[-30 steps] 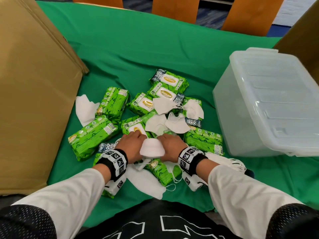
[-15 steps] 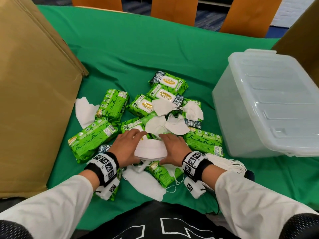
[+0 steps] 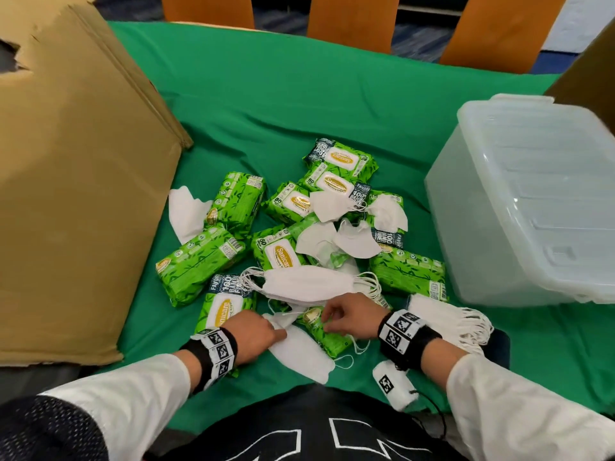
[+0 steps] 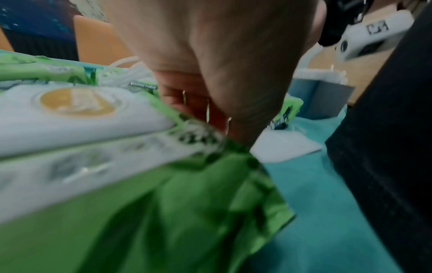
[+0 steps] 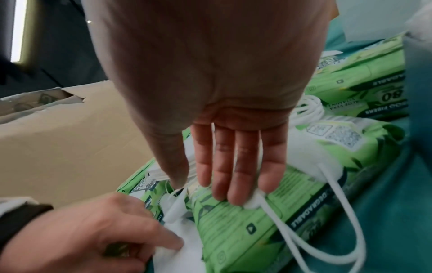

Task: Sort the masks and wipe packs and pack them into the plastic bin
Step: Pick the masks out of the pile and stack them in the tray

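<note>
Several green wipe packs (image 3: pixel 199 261) and loose white masks (image 3: pixel 352 241) lie heaped on the green cloth. A stack of white masks (image 3: pixel 309 284) lies across the near side of the heap, with no hand on it. My left hand (image 3: pixel 266 331) pinches the corner of a single white mask (image 3: pixel 299 352) at the front edge. My right hand (image 3: pixel 342 317) has fairly straight fingers (image 5: pixel 233 175) pointing down, their tips resting on a green wipe pack (image 5: pixel 245 221) and on a mask's ear loop (image 5: pixel 280 218). The left wrist view is blurred and shows a wipe pack (image 4: pixel 93 144) close under the hand.
A clear plastic bin (image 3: pixel 519 207) with its lid on stands at the right. A large cardboard box (image 3: pixel 76 181) fills the left side. Another stack of masks (image 3: pixel 449 317) lies by my right wrist. Orange chair backs (image 3: pixel 352 18) line the far edge.
Both hands held the mask stack between them earlier. Now the stack lies on the heap, and both hands have drawn back to the single mask and pack at the front.
</note>
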Action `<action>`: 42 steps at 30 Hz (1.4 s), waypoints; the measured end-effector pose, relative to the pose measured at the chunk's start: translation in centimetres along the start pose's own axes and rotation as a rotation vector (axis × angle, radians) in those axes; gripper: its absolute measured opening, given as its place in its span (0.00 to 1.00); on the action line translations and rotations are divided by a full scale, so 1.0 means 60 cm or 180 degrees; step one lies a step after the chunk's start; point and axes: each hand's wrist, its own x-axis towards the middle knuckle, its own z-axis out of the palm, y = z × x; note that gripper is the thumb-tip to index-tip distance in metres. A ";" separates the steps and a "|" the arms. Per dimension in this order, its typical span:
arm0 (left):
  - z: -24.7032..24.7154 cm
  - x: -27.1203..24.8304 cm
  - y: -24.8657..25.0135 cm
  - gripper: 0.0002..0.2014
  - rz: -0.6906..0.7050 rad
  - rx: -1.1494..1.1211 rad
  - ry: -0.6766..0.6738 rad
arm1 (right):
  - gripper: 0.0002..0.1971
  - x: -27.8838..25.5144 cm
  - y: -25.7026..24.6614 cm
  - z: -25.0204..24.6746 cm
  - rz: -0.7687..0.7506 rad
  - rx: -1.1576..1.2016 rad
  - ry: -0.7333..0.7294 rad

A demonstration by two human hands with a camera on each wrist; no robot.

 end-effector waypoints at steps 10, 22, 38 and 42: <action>0.026 -0.006 -0.011 0.20 -0.0097 0.0182 0.0637 | 0.08 -0.004 -0.021 0.023 -0.0009 0.0445 -0.0041; -0.106 -0.059 -0.058 0.12 -0.0229 -0.2646 0.1112 | 0.14 -0.017 -0.071 -0.006 -0.0416 0.1038 -0.0374; -0.125 -0.023 -0.235 0.06 -0.1532 -0.4340 0.2013 | 0.18 0.007 -0.063 -0.113 0.0619 0.3748 0.0963; -0.064 -0.020 -0.377 0.08 -0.3249 -0.3335 0.2270 | 0.16 0.011 -0.048 -0.113 0.0890 0.4130 0.1127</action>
